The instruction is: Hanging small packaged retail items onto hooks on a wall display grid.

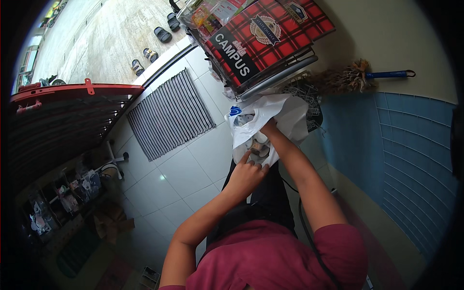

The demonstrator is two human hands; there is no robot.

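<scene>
A white plastic bag (293,119) stands in front of me, its mouth spread wide. Inside it lie several small items, among them rolls or containers (258,146) in white and brown that I cannot name exactly. My left hand (250,177) is at the near rim, index finger stretched over the contents and the other fingers hooked over the plastic. From the right, my right hand (268,127) reaches into the mouth; its fingers are hidden by a fold of the bag, so what they touch does not show.
Beyond the bag, a rack (279,78) carries red plaid notebooks (272,30) bearing writing. Wire hooks (308,105) fill a dark basket beside the bag. A feather duster (362,75) hangs by a wire grid (417,156). A striped mat (172,114) lies near the doorway, sandals (163,35) outside.
</scene>
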